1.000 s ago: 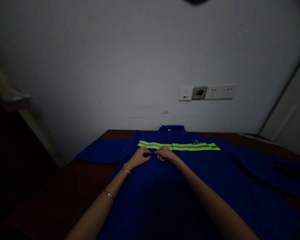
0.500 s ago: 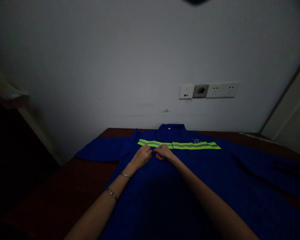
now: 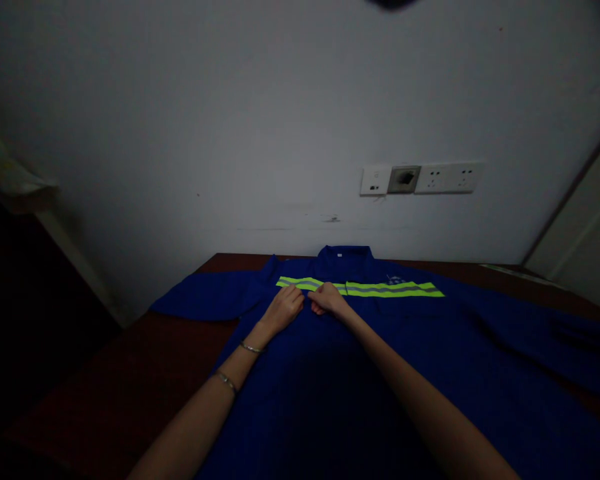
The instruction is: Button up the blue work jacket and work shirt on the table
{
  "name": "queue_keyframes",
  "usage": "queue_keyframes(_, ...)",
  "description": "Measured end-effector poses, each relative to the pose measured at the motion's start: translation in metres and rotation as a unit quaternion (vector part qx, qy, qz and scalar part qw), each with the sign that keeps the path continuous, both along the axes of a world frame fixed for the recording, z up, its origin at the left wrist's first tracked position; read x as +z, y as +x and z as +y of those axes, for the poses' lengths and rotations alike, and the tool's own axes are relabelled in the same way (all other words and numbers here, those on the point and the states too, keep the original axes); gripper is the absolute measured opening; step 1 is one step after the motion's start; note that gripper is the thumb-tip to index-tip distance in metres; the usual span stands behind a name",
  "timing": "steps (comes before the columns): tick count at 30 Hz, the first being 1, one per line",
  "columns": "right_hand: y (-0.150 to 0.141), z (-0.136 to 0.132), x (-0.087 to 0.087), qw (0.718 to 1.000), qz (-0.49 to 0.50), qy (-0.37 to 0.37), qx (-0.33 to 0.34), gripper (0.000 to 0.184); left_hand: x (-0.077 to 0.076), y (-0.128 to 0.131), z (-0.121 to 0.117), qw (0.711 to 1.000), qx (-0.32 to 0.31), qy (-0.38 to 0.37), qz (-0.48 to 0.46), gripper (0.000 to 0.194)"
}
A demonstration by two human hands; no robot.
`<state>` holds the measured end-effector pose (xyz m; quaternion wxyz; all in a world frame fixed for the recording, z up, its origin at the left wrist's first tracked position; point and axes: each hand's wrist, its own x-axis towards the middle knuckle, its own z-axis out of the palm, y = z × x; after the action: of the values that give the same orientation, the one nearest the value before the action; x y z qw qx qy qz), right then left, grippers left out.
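Note:
A blue work jacket (image 3: 380,347) lies spread out with its collar away from me. A yellow-green reflective band (image 3: 400,290) with a grey stripe crosses its chest. Just below the band's left part, my left hand (image 3: 285,308) is closed on the jacket's cloth, fingers bent down. Close beside it, my right hand (image 3: 327,299) pinches the cloth, its index finger and thumb pointing toward the left hand. A small gap separates the two hands. Whatever lies right under the fingertips is too small and dark to make out.
The jacket rests on a dark red-brown table (image 3: 145,373) against a pale wall (image 3: 260,120). Wall sockets (image 3: 447,179) sit above the table at the right. A flat strip-like item (image 3: 523,275) lies at the table's right back edge. Cloth (image 3: 10,173) hangs at the far left.
My right hand has shifted up slightly toward the reflective band and covers a little more of it. The left hand stays nearly in place. The view has moved very slightly.

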<state>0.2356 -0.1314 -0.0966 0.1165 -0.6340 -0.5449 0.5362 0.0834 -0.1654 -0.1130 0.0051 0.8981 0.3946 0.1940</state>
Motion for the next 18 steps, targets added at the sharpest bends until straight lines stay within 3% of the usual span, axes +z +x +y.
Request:
queue_keyframes(5,-0.003,-0.003,0.003,1.000,-0.009,0.023,-0.002,0.022,0.001,-0.001,-0.002,1.000,0.015,0.010,-0.015,0.026)
queue_keyframes(9,0.002,-0.007,0.009,0.995,0.000,0.095,0.020,0.010,0.000,-0.003,-0.003,0.997,0.059,0.003,-0.056,0.021)
queue_keyframes(14,0.004,-0.009,0.018,0.981,-0.051,0.169,0.075,0.024,-0.002,-0.004,-0.001,0.986,0.106,-0.033,-0.125,0.018)
queue_keyframes(18,0.003,-0.011,0.019,0.971,-0.042,0.198,0.127,0.023,-0.002,-0.003,0.001,0.974,0.147,-0.053,-0.163,0.017)
